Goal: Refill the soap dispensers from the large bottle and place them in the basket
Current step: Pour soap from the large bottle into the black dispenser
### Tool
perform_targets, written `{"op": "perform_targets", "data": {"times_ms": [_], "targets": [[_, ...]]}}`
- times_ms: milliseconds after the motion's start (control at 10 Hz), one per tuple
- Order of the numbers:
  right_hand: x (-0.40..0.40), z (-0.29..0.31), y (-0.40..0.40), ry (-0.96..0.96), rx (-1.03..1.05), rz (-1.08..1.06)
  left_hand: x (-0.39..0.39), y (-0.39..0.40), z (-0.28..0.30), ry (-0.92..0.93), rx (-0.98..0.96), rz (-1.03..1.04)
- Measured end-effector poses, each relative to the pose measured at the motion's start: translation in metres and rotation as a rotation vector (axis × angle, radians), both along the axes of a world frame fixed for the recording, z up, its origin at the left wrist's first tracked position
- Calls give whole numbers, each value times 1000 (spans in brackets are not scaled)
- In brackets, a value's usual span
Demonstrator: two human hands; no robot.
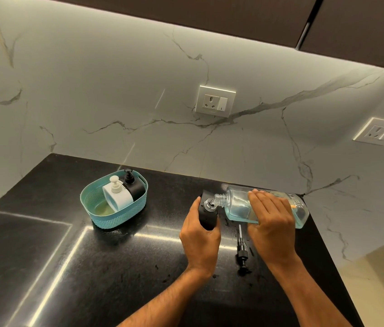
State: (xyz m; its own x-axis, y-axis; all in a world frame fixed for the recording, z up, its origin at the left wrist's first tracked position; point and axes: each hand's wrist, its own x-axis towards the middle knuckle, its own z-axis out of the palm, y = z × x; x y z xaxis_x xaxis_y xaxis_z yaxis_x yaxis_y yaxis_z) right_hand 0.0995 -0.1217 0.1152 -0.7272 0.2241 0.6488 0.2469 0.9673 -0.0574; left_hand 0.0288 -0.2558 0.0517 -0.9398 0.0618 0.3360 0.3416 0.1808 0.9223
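My left hand (201, 241) grips a black soap dispenser (207, 214) that stands on the black counter with its pump off. My right hand (271, 220) holds a large clear bottle (238, 204) of pale blue liquid, tipped sideways so its threaded neck meets the dispenser's open mouth. The black pump head with its tube (242, 250) lies on the counter between my hands. A teal basket (115, 217) stands to the left and holds a white dispenser (118, 195) and a black dispenser (134, 187), both with pumps on.
The black granite counter (92, 267) ends at a marble wall behind, and its right edge drops off beside my right arm. Two wall sockets (215, 101) are set in the marble. Dark cabinets hang overhead.
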Motion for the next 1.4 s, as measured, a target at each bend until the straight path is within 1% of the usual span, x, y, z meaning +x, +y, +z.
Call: {"op": "perform_targets", "data": {"times_ms": [800, 1400], "targets": [[-4, -2, 3, -28, -1, -5, -4, 2, -1, -2, 8, 13], [-9, -2, 4, -10, 17, 1, -7, 3, -2, -3, 2, 22]]}}
